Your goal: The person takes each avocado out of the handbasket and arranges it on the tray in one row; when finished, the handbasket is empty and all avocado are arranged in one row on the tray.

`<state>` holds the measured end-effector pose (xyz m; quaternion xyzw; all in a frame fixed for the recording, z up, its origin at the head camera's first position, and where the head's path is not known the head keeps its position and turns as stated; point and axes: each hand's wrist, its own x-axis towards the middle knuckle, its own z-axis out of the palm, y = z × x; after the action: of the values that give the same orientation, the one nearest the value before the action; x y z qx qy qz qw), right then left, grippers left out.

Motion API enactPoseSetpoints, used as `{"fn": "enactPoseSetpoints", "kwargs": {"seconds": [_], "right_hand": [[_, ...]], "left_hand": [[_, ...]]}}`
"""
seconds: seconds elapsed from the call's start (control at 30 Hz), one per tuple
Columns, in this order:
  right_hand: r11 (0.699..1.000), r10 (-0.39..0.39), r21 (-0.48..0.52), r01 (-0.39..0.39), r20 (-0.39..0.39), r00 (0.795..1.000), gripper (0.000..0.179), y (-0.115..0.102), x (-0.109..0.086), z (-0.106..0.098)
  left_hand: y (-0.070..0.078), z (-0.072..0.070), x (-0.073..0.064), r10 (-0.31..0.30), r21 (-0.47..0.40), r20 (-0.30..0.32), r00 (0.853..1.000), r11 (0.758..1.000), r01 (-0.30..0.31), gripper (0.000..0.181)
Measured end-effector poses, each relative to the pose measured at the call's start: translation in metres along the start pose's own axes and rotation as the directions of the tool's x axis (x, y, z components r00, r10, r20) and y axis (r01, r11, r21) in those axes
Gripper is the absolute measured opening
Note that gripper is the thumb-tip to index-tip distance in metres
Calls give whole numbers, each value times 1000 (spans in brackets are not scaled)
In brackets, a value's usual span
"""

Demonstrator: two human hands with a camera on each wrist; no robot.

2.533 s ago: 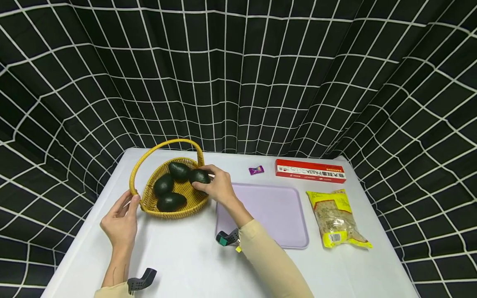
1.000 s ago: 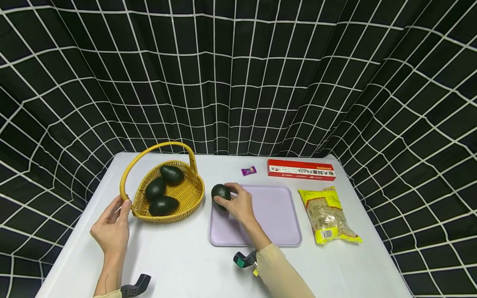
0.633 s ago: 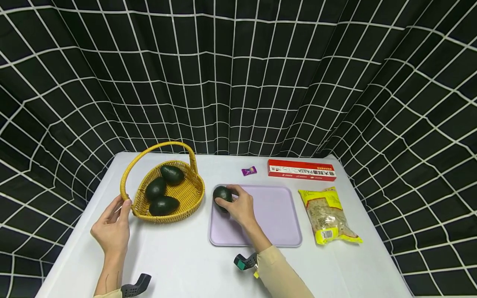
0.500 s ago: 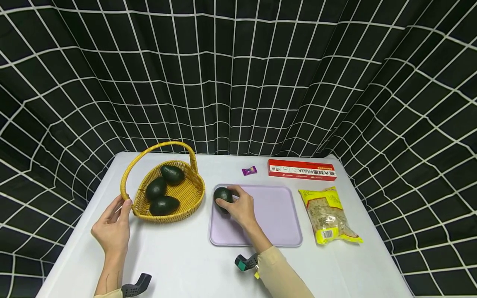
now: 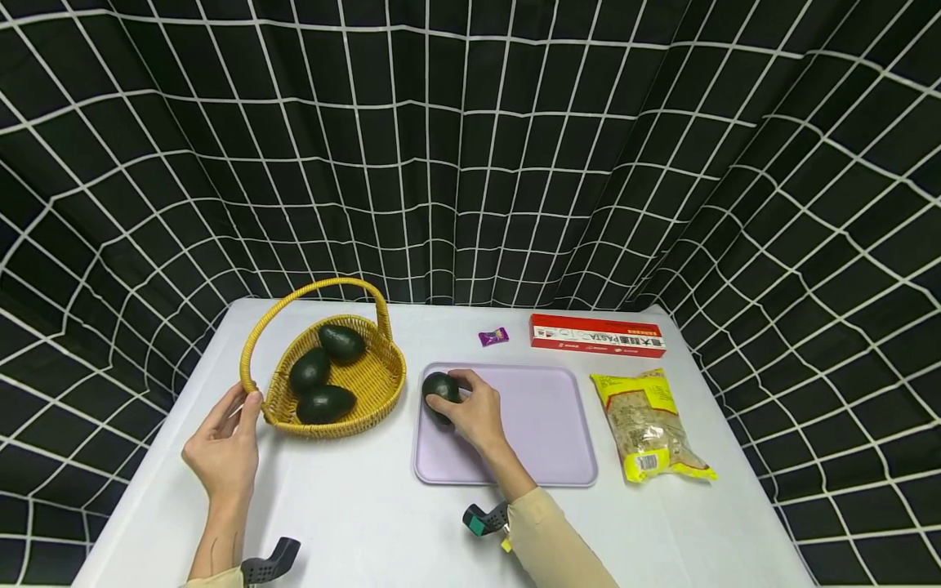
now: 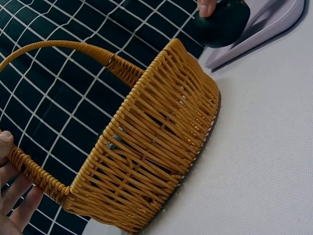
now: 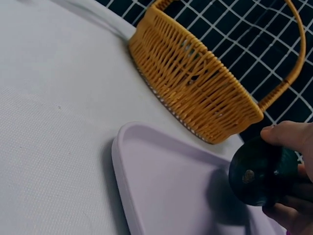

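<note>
My left hand (image 5: 225, 456) pinches the base of the handle of a yellow wicker basket (image 5: 393, 394) at the table's left. Inside the basket lie 3 dark green avocados, one of them a front avocado (image 5: 326, 405). With thumb and fingers, my right hand (image 5: 478, 415) grips another avocado (image 5: 439, 389) over the back left corner of a pale purple tray (image 5: 540, 433). The right wrist view shows the held avocado (image 7: 259, 171) with its shadow on the tray; whether it touches the tray I cannot tell. In the left wrist view, the basket's woven side (image 6: 146, 142) hides its contents.
Behind the tray lies a small purple wrapped sweet (image 5: 493, 336). A red and white pasta box (image 5: 597, 336) is at the back right. A yellow and clear food bag (image 5: 650, 425) lies right of the tray. A black grid-patterned curtain (image 5: 470, 163) surrounds the white table.
My right hand has taken the avocado out of the basket and carried it right to the tray, lowering it slightly of late. My left hand keeps its hold on the basket handle.
</note>
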<state>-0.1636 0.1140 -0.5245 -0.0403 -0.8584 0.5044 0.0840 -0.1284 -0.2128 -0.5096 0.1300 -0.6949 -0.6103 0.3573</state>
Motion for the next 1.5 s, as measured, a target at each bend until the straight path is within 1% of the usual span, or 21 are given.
{"fn": "enactPoseSetpoints", "kwargs": {"seconds": [0.2,0.47,0.93,1.5], "right_hand": [[1000,29,8,-29,12,1000,53,2,-1,1],[999,48,-2,-48,14,999,54,3,-1,2],[999,45,-3,-45,15,999,55,7,-2,5],[999,33,25,-34,24,999,55,7,-2,6]], "left_hand": [[1,1,0,9,13,4,1000,1000,-9,31],[2,2,1,11,17,4,1000,1000,-11,31],[1,1,1,34,20,-3,999,999,-34,31],[2,0,0,22,27,-2,1000,999,-22,31]]}}
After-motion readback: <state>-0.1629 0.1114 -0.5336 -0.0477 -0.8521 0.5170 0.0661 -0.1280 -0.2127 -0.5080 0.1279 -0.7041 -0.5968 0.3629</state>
